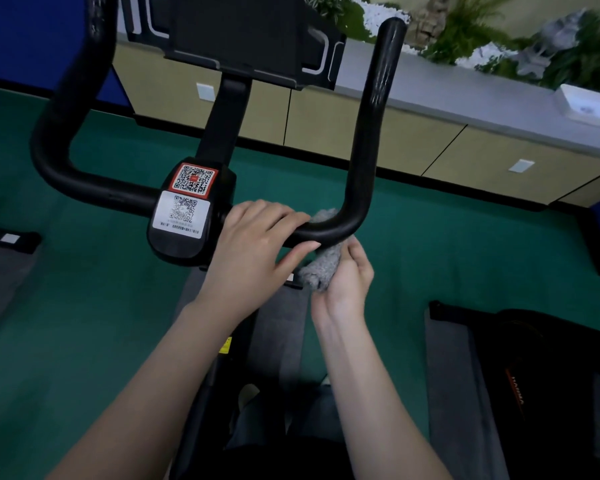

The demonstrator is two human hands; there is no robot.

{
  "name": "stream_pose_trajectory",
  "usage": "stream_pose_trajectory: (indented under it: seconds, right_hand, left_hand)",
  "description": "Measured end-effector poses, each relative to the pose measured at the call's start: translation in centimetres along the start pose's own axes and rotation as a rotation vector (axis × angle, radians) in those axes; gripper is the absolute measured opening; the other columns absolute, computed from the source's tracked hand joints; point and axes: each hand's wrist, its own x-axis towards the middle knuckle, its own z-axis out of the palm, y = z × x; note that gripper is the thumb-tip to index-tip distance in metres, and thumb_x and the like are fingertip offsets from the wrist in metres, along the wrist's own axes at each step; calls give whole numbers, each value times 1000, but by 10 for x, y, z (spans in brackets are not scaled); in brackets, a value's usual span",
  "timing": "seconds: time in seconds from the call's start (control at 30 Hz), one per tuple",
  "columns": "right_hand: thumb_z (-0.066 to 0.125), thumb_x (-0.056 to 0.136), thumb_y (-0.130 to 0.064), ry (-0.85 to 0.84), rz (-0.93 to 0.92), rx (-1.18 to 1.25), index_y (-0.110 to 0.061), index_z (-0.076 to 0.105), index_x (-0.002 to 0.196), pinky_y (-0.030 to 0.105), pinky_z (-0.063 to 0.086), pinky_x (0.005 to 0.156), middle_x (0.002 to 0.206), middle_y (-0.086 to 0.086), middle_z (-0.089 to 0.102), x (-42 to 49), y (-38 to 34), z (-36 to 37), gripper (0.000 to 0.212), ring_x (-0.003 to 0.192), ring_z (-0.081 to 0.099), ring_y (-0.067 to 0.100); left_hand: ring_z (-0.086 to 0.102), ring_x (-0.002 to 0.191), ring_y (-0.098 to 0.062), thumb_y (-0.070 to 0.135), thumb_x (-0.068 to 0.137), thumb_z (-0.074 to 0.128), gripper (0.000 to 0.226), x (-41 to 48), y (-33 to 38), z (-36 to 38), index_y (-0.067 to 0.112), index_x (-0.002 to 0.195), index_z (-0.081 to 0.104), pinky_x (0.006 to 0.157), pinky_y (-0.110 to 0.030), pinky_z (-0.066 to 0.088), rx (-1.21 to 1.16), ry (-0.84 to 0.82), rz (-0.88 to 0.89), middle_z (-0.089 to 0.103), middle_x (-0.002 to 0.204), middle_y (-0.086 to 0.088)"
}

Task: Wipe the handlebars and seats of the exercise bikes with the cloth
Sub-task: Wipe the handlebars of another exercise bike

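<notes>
The exercise bike's black U-shaped handlebar [369, 133] fills the upper view, its centre block [184, 216] carrying two QR stickers. My left hand [257, 240] grips the lower bar just right of that block, fingers over the top and thumb underneath. A grey fluffy cloth [317, 268] is wrapped round the bar at the right bend, part showing above it. From below, my right hand [347, 282] holds the cloth against the underside of the bend. The seat is not in view.
A black console holder [250, 39] rises behind the handlebar. Green carpet [84, 306] covers the floor. Beige cabinets [361, 133] with a grey top and plants line the far wall. Another black machine [534, 375] stands at the lower right, and one more at the left edge.
</notes>
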Motion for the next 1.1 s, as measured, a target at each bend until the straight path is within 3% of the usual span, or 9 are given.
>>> stream_pose_trajectory:
  seconds: [0.13, 0.23, 0.33, 0.43, 0.7, 0.9, 1.0, 1.1]
  right_hand:
    - [40, 97, 3, -206, 128, -49, -5, 63, 90, 27, 51, 74, 79, 5, 68, -13, 5, -9, 26, 74, 63, 15]
    - [42, 96, 3, -208, 117, -55, -5, 61, 84, 27, 49, 65, 72, 5, 63, -9, -1, -13, 24, 68, 57, 16]
    - [45, 97, -1, -196, 96, -67, 0, 61, 100, 36, 45, 70, 84, 10, 63, -2, -8, -14, 17, 72, 59, 18]
    - [45, 98, -3, -209, 81, -131, 5, 60, 110, 30, 53, 68, 89, 10, 66, -7, -5, -18, 20, 76, 64, 15]
    - [47, 98, -4, 16, -210, -194, -2, 60, 101, 35, 48, 88, 90, 8, 65, 3, -12, -13, 13, 87, 61, 17]
    - [51, 94, -1, 129, -413, -331, -3, 61, 99, 48, 47, 96, 99, 15, 64, 1, -9, -14, 11, 95, 61, 26]
    - [54, 92, -1, 145, -585, -411, -5, 63, 100, 43, 48, 96, 105, 20, 64, 15, -25, -6, 13, 102, 62, 28]
    - [56, 89, 1, 80, -758, -539, -6, 66, 98, 32, 48, 93, 104, 12, 62, 12, -29, -5, 15, 102, 61, 21]
  left_hand:
    - [58, 94, -22, 43, 92, 54, 35, 0, -1, 2, 16, 111, 66, 91, -32, 33, 15, 12, 6, 64, 99, 2]
    - [57, 94, -20, 44, 93, 54, 35, -1, -3, 3, 16, 110, 66, 90, -31, 33, 10, 23, 15, 64, 99, 3]
    - [58, 93, -21, 44, 93, 53, 36, -1, -2, 4, 15, 110, 67, 89, -31, 34, 15, 34, 18, 64, 98, 3]
    - [58, 93, -21, 44, 93, 54, 36, -1, -1, 4, 15, 109, 67, 89, -32, 34, 24, 32, 15, 64, 98, 3]
    - [59, 95, -24, 46, 95, 48, 42, 0, 6, 2, 12, 109, 67, 95, -37, 35, 76, 11, -14, 65, 99, -1]
    - [61, 93, -23, 45, 94, 53, 39, 12, 23, 10, 12, 108, 68, 101, -38, 37, 86, 41, 3, 66, 97, -1]
    - [62, 86, -23, 42, 92, 58, 34, 12, 26, 15, 12, 105, 70, 95, -39, 41, 111, 72, 5, 68, 90, 0]
    - [62, 82, -22, 41, 92, 58, 31, 12, 26, 18, 14, 103, 70, 90, -38, 41, 114, 99, -1, 68, 87, 2]
